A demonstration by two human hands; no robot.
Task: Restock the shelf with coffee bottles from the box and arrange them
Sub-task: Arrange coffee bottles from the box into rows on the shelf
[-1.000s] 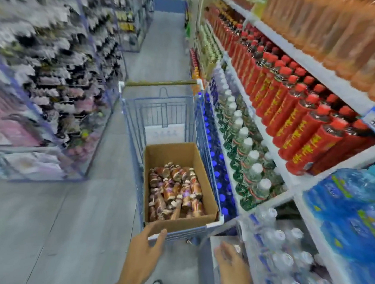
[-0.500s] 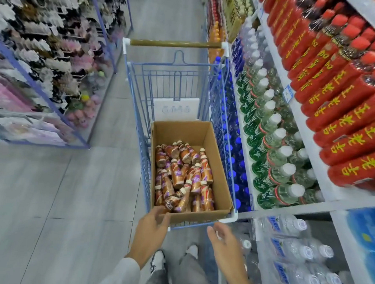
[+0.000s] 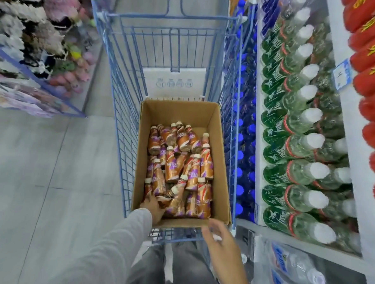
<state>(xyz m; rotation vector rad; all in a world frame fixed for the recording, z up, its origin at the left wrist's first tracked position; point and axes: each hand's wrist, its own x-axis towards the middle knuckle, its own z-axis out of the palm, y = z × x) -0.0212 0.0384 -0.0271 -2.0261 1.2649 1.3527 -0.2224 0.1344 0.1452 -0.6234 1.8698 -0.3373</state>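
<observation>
An open brown cardboard box (image 3: 221,164) sits in the blue cart, holding a loose jumble of small coffee bottles (image 3: 179,163) with orange-and-purple labels and pale caps, lying at all angles.

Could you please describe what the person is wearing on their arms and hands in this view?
The left arm wears a long light grey sleeve reaching the wrist. The left hand is bare, without glove or ring visible. The right hand and the visible forearm behind it are bare too, with no sleeve, watch or bracelet showing.
</observation>
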